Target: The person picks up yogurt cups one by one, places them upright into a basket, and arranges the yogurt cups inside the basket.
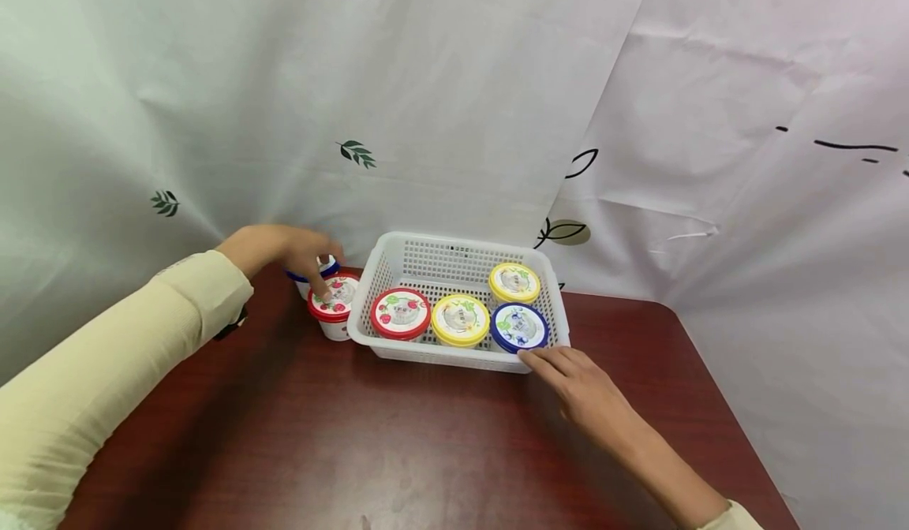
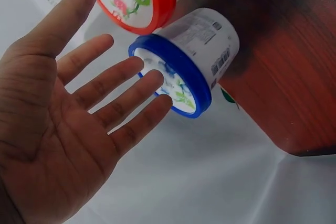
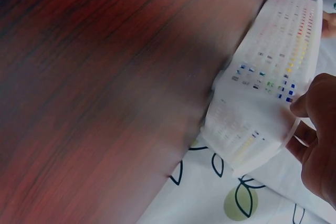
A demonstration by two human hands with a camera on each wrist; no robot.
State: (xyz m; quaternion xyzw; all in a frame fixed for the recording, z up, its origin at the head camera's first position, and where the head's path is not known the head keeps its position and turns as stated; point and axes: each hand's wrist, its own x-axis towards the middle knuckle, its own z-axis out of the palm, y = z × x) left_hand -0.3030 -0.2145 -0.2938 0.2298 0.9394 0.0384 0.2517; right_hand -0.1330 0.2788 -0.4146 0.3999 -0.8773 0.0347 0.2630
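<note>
My left hand hovers over two tubs left of the basket; its spread fingers are over the blue-lidded tub in the left wrist view. The red-lidded tub stands against the white basket, with the other blue-lidded tub behind it, partly hidden by the hand. My right hand holds the basket's front right corner, thumb and fingers on its rim. Inside the basket are a red-lidded tub, two yellow-lidded tubs and a blue-lidded tub.
The dark red table extends in front of the basket and to its right. Printed white cloth hangs right behind the basket and along both sides.
</note>
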